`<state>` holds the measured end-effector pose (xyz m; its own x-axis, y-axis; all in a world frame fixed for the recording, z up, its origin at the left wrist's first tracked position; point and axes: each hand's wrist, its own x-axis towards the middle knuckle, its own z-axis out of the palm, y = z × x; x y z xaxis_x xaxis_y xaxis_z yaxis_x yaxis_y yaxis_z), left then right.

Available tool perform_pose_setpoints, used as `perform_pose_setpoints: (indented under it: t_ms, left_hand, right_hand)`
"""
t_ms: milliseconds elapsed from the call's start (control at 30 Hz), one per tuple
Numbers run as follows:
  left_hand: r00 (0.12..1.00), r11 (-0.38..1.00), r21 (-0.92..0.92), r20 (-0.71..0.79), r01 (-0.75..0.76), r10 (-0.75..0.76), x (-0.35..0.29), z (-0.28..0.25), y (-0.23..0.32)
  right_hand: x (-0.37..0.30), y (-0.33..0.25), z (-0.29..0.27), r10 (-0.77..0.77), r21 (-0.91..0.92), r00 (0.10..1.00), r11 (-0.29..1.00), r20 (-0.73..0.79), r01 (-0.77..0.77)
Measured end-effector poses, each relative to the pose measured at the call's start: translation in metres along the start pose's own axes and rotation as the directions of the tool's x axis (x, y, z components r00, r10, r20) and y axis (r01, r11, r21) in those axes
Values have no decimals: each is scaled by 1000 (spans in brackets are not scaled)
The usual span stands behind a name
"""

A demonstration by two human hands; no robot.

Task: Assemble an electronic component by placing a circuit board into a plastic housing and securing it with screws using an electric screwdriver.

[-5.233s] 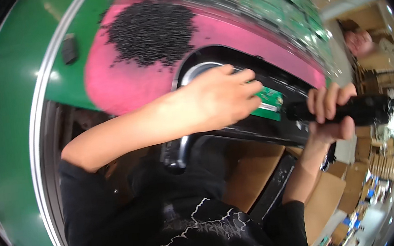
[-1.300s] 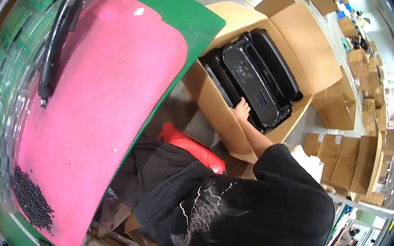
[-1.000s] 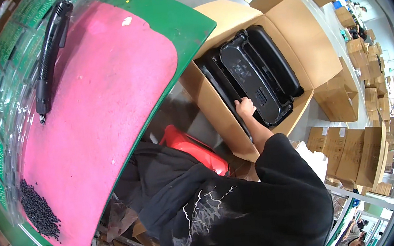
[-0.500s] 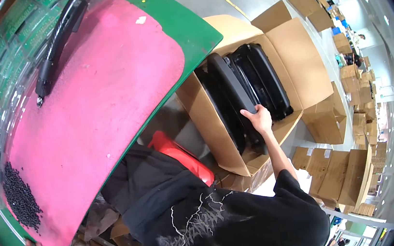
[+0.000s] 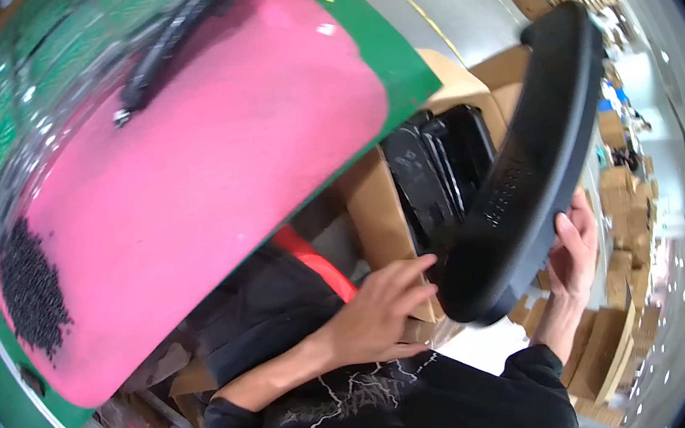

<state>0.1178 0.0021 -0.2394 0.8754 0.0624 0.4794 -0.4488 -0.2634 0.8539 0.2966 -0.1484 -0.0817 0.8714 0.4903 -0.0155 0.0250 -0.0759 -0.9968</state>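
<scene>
My right hand grips a long, curved black plastic part by its right side, thumb against the edge. The part is raised at a slant over the open cardboard box, and a row of small holes shows on its face. My left hand is just left of the part's lower end, fingers apart and slightly blurred, with nothing in it. More black plastic parts lie inside the box, some of them hidden behind the raised one.
A green table with a pink mat fills the left. On the mat are a pile of small black pieces and a black powered screwdriver. A red object sits beneath the table edge. Stacked cartons stand far right.
My right hand has lifted the black plastic part out of the box. From the table's near left corner, my left hand has come across toward it. The view has shifted.
</scene>
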Motion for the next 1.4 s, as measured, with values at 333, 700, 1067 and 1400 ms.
perform_pose_setpoints:
  t_ms: [333,700,1067,1400]
  left_hand:
    - [795,462,-880,-360,-114,-489,-94,-52,60]
    - [362,619,-765,-635,-178,-682,-166,-89,108]
    - [237,707,-702,-704,-83,-670,-178,-95,109]
    - [87,724,93,-995,684,46,-137,-168,175]
  right_hand:
    - [60,-38,153,-262,-96,227,434,938,896]
    - [280,-20,340,-472,-545,432,-129,769,829]
    - [320,0,370,-422,-503,376,-242,825,830]
    - [55,-71,345,-341,267,464,938,818,219]
